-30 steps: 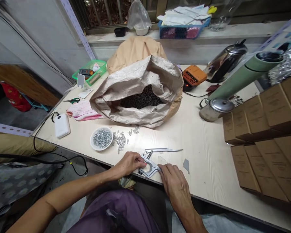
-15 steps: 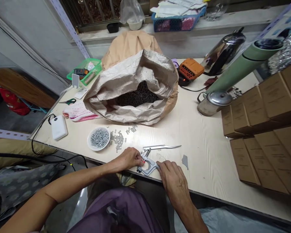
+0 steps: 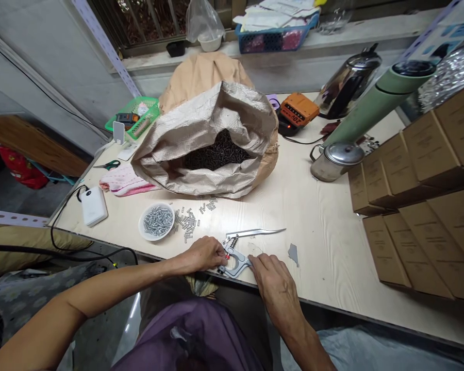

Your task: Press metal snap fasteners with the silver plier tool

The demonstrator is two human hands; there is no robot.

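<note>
A grey metal hand-press plier with a C-shaped jaw lies at the table's front edge. Its long silver lever points right, with a coil spring below the lever's pivot. My left hand is closed in a pinch at the jaw's left side, beside a small red part; what sits between the fingertips is hidden. On the jaw's right end, my right hand has its fingers closed round the frame. Short metal springs fill a white bowl, and loose springs lie beside it.
An open woven sack of dark, screw-like pieces stands behind. Stacked cardboard boxes line the right, near a steel mug and a green flask. At left are a white power bank, scissors and a pink-white cloth.
The view has shifted slightly, so the objects on the table appear a little further left. Both hands keep the same hold on the plier.
</note>
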